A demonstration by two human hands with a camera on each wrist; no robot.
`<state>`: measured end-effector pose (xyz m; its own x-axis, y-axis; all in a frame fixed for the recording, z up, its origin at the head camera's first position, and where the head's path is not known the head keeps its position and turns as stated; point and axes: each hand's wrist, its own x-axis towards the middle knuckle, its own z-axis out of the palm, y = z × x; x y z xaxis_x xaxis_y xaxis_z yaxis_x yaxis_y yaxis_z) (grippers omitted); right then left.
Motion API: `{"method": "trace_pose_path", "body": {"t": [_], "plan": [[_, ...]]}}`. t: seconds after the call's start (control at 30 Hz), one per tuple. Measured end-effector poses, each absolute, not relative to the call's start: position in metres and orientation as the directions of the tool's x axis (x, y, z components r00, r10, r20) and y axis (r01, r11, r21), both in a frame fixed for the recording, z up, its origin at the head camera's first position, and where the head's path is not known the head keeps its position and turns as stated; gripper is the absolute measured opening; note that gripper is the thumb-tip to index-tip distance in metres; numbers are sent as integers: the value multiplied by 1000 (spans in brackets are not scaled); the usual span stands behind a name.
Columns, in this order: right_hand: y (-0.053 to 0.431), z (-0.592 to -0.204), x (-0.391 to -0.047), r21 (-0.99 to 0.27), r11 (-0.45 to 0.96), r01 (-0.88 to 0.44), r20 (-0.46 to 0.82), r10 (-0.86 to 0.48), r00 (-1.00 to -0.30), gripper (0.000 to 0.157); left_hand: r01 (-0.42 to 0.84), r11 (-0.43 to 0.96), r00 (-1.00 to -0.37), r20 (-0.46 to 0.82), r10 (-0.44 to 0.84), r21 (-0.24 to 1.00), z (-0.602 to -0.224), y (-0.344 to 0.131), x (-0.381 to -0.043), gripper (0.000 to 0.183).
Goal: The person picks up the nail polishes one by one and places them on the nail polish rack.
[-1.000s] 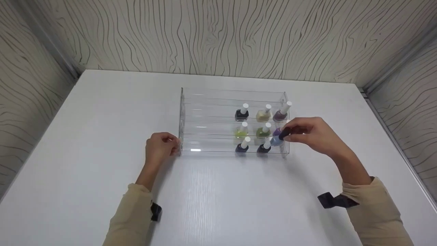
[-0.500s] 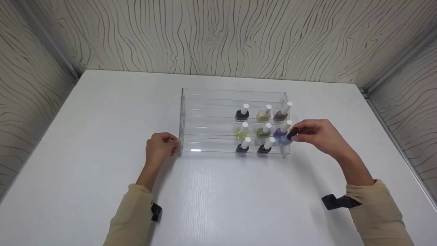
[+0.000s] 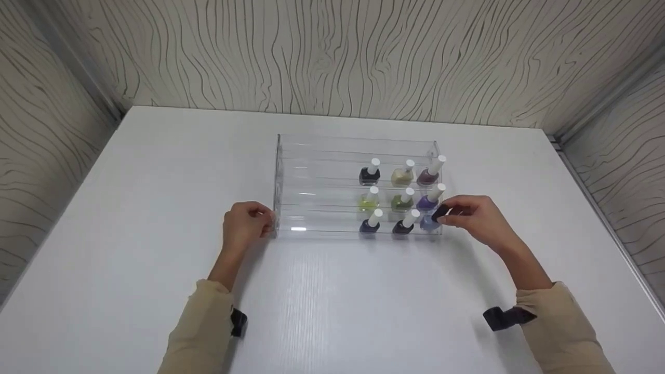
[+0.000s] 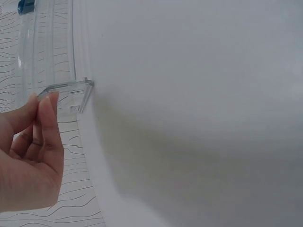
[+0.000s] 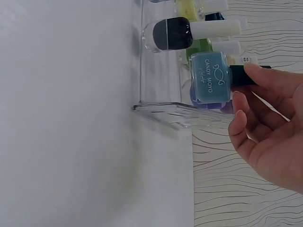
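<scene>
A clear acrylic rack [image 3: 322,210] with stepped shelves stands on the white table. My left hand [image 3: 244,227] pinches the edge of its left side panel [image 4: 71,86] between thumb and fingers. At the rack's right end, my right hand [image 3: 478,218] holds a light-blue nail polish bottle [image 5: 209,78] by its black cap [image 5: 242,75]. The bottle is at the front row's right end; whether its base touches the shelf cannot be told. Just left of it is a black nail polish bottle [image 3: 403,226] with a white cap, and a purple nail polish bottle [image 3: 427,202] sits behind.
More white-capped nail polish bottles stand in the rack's right half, among them yellow [image 3: 367,202], olive [image 3: 401,202], cream [image 3: 402,177] and plum [image 3: 427,177]. A wood-grain patterned panel [image 3: 322,57] rises behind the table [image 3: 332,311].
The light-blue bottle in my right hand first shifted right, uncovering the purple bottle, then came down toward the front row's right end. My left hand stays at the rack's side.
</scene>
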<state>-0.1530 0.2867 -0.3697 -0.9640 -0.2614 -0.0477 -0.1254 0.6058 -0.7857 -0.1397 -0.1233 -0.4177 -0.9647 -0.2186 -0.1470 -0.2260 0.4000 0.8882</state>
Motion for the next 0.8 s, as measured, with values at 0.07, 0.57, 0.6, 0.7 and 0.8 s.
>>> {"method": "trace_pose_path", "body": {"t": [0.07,0.57,0.6,0.7,0.8], "plan": [[287,-374,-153,-797,593,-113,-55,-257,-965,31,-234,400,-963,-153,-224,886,-418,-123,-140,6],[283,-393,-153,-810,572,-129,-30,-260,-965,26,-253,411,-958,-168,-232,876,-418,-123,-140,6],[283,-394,-153,-807,575,-131,-31,-262,-965,26,-255,409,-958,-170,-231,876,-418,-123,-140,6],[283,-398,-154,-794,591,-142,-28,-269,-963,24,-260,401,-957,-178,-231,878,-417,-123,-139,6],[283,-401,-154,-784,600,-160,-10,-269,-963,23,-262,404,-956,-178,-233,877,-416,-123,-139,6]]}}
